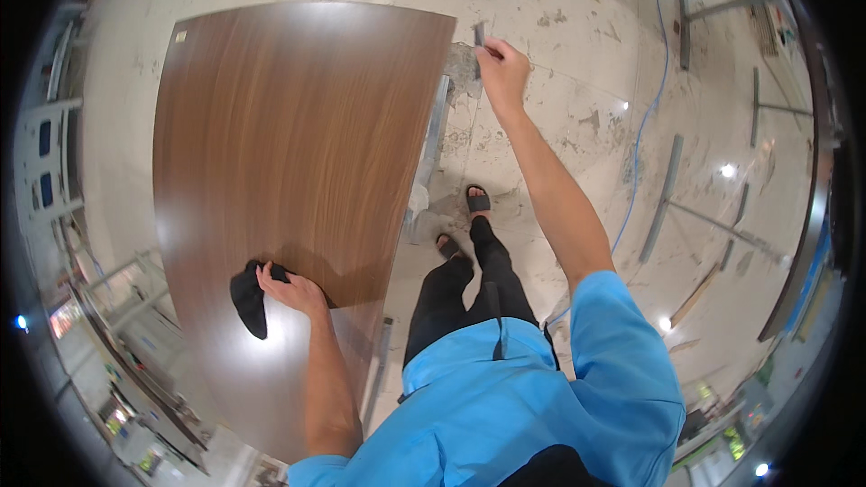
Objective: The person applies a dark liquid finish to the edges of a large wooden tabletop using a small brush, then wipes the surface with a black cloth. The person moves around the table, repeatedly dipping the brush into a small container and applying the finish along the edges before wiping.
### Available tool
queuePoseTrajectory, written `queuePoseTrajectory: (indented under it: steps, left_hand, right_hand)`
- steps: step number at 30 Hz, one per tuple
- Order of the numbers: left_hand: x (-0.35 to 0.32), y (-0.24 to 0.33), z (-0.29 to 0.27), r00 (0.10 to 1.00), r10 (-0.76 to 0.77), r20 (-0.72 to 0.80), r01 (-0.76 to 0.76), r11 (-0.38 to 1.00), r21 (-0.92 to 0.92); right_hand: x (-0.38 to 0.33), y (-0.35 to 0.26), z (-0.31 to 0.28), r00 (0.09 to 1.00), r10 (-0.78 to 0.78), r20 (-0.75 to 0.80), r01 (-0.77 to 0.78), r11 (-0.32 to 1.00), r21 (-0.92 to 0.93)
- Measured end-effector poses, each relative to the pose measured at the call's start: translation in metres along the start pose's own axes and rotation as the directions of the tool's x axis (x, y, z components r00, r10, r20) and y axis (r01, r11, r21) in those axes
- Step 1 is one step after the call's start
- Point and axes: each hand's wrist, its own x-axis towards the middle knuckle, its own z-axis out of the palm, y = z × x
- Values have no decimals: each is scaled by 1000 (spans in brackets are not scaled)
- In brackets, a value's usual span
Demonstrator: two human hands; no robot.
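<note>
A large wood-grain panel (298,126), dark brown and glossy, lies flat in front of me and to my left. Over its near part, my left hand (293,291) is closed on a black cloth (250,299) that rests against the surface. My right hand (505,75) reaches out past the panel's far right corner, fingers pinched on a small flat grey piece (479,34). That piece is held apart from the panel's edge; its exact kind is too small to tell. A small pale label (181,37) sits at the panel's far left corner.
Grey metal support (437,122) shows below the panel's right edge, close to my sandalled feet (478,201). A blue hose (642,135) runs along the stained floor on the right, near metal stands (666,198). Frames and machinery (149,334) stand at left.
</note>
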Motion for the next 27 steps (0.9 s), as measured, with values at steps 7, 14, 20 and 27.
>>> queuePoseTrajectory:
  steps: [7,14,20,27]
  left_hand:
    - [6,-4,3,1000,-17,-16,16,999,-27]
    - [107,129,81,955,256,147,-197,923,-330]
    - [144,238,143,950,290,113,-270,949,-164]
    - [141,244,135,963,230,138,-211,967,-142]
  right_hand:
    - [32,3,44,980,199,20,-199,978,55]
    - [44,-14,15,957,212,197,-266,912,312]
    - [45,-27,21,966,184,183,-203,975,88]
    - [86,-63,1,930,-141,340,91,983,158]
